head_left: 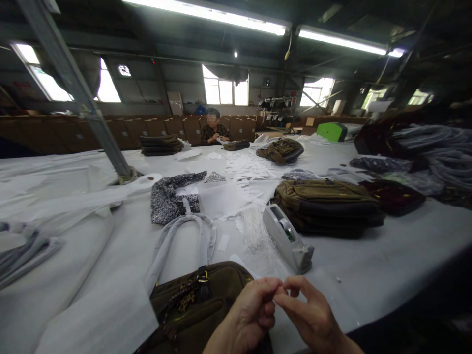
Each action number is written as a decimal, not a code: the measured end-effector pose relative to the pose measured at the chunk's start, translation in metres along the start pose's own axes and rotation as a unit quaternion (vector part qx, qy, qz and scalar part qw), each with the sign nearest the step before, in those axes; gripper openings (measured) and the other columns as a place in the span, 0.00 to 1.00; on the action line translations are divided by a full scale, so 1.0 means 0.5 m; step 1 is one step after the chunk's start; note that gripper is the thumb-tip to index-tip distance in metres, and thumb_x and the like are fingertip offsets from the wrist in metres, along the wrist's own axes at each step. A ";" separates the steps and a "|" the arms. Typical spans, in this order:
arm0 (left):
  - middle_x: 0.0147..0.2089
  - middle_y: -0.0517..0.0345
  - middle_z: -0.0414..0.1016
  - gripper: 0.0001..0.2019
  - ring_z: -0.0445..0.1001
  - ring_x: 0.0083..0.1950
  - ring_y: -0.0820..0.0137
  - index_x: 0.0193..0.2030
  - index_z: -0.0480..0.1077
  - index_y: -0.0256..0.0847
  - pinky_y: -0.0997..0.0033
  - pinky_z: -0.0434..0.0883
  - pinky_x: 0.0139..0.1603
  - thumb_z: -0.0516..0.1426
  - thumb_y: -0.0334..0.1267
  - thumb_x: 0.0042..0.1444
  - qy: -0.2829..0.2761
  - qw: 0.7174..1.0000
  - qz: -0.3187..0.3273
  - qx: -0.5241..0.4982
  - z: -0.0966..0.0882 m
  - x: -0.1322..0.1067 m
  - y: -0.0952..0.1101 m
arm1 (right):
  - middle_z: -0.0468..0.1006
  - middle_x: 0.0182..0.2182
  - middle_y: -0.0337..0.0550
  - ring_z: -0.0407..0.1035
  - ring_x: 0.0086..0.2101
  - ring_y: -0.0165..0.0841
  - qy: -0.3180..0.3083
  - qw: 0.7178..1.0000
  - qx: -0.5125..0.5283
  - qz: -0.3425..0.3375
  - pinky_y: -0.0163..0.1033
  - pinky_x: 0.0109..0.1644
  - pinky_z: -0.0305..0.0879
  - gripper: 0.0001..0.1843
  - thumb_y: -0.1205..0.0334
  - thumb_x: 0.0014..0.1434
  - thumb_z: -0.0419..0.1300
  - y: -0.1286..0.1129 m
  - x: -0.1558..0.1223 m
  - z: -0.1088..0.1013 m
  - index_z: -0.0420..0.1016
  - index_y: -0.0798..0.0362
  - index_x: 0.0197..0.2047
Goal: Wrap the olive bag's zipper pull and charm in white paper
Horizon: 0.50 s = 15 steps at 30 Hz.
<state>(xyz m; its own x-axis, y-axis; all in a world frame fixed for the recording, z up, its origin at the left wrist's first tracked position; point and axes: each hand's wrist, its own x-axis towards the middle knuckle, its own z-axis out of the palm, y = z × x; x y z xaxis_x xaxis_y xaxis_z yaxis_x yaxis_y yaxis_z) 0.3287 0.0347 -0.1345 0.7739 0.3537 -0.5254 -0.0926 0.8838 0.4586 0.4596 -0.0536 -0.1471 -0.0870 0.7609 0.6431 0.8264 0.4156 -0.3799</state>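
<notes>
Just above the table's near edge, my left hand (254, 307) and my right hand (309, 309) meet at the fingertips. Both are closed in a pinch, and whatever lies between the fingers is too small to make out. Under and left of my left hand lies an olive-green bag (217, 280) with a dark cord and a gold-coloured charm (187, 301) on its front. Its handles (177, 226) are wrapped in pale covering and stretch away from me. Beyond my hands stands a grey tape dispenser (287, 238), next to crumpled clear film (256, 236).
Stacked olive bags (328, 204) sit right of the dispenser, with a dark red bag (393, 196) beside them. Black-and-white patterned fabric (167, 196) and white paper (221, 196) lie mid-table. A metal post (81, 93) rises at left. Across the table sits another person (216, 132).
</notes>
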 end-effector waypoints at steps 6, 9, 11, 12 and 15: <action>0.16 0.68 0.58 0.04 0.53 0.13 0.86 0.28 0.67 0.33 0.87 0.42 0.12 0.58 0.30 0.45 0.006 0.997 -0.023 -0.074 0.005 0.017 -0.002 | 0.76 0.36 0.45 0.70 0.37 0.34 -0.001 0.998 -0.053 -0.035 0.39 0.41 0.69 0.14 0.73 0.55 0.55 0.009 0.015 -0.007 0.74 0.48 0.41; 0.14 0.69 0.56 0.05 0.50 0.12 0.86 0.24 0.65 0.33 0.86 0.42 0.12 0.56 0.29 0.47 -0.006 0.996 -0.043 -0.079 0.007 0.040 0.003 | 0.77 0.40 0.43 0.70 0.44 0.38 -0.043 0.995 -0.051 -0.069 0.48 0.51 0.63 0.10 0.70 0.57 0.54 0.008 0.016 -0.001 0.74 0.47 0.37; 0.13 0.68 0.55 0.09 0.47 0.10 0.85 0.21 0.64 0.33 0.84 0.41 0.10 0.54 0.31 0.51 0.020 0.996 -0.055 -0.063 0.008 0.058 0.014 | 0.79 0.35 0.39 0.72 0.40 0.34 -0.075 0.994 0.005 -0.080 0.47 0.54 0.62 0.10 0.66 0.61 0.51 -0.002 0.020 0.005 0.73 0.46 0.35; 0.13 0.67 0.57 0.10 0.46 0.10 0.85 0.21 0.63 0.34 0.84 0.40 0.10 0.53 0.31 0.52 0.035 0.996 -0.057 -0.055 0.009 0.068 0.021 | 0.80 0.31 0.38 0.73 0.35 0.32 -0.074 0.994 0.044 -0.073 0.44 0.52 0.64 0.13 0.64 0.62 0.48 -0.010 0.023 0.006 0.72 0.46 0.33; 0.18 0.64 0.64 0.07 0.46 0.10 0.87 0.25 0.63 0.34 0.85 0.40 0.09 0.52 0.31 0.54 0.072 0.996 -0.028 -0.048 0.012 0.097 0.045 | 0.75 0.20 0.38 0.70 0.23 0.30 -0.021 0.988 0.150 -0.031 0.37 0.33 0.70 0.16 0.60 0.64 0.45 -0.044 0.038 -0.001 0.71 0.47 0.29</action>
<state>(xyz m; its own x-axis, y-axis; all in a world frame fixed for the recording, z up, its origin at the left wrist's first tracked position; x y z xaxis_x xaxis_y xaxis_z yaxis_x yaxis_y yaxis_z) 0.3678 0.0697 -0.1453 0.6821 0.3381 -0.6484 -0.1167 0.9257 0.3599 0.4399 -0.0486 -0.1265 -0.1606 0.7460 0.6463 0.6177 0.5867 -0.5237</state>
